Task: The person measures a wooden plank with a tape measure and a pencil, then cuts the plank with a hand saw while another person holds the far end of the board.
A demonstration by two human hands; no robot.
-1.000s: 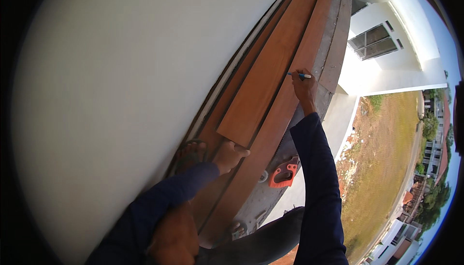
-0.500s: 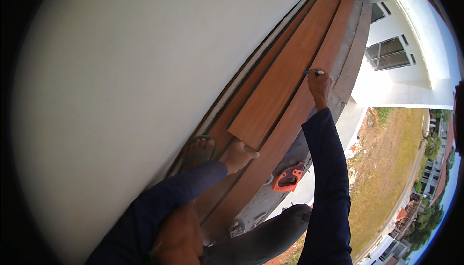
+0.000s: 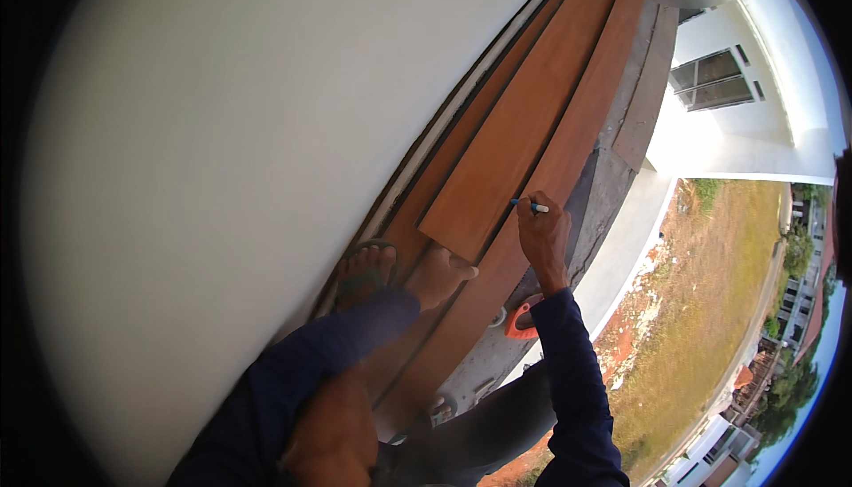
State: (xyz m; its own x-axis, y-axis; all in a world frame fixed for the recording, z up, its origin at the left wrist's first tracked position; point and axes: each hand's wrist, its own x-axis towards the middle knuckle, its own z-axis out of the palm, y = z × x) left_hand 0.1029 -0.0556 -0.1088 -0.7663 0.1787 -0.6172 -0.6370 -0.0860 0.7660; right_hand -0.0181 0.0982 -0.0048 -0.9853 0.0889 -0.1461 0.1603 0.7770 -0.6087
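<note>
A reddish-brown plank (image 3: 510, 136) lies lengthwise over other brown boards along the wall. My left hand (image 3: 437, 279) is closed at its near end, thumb along the edge and fingers partly hidden. In my right hand (image 3: 544, 231) a marker (image 3: 532, 206) with a white and blue body is pinched, its tip at the long right edge of the plank. That tip is close to the neighbouring board (image 3: 572, 136), which runs alongside with a dark gap between.
A handsaw with an orange handle (image 3: 522, 320) lies on the grey floor, partly behind my right wrist. My sandalled foot (image 3: 366, 267) is beside the boards. A white wall (image 3: 222, 176) rises on the left. Another loose board (image 3: 641, 123) lies far right; grass (image 3: 692, 309) spreads beyond the ledge.
My right hand has moved nearer with the marker, down along the plank's right edge, and its arm now covers part of the saw. The left hand stays at the plank's end.
</note>
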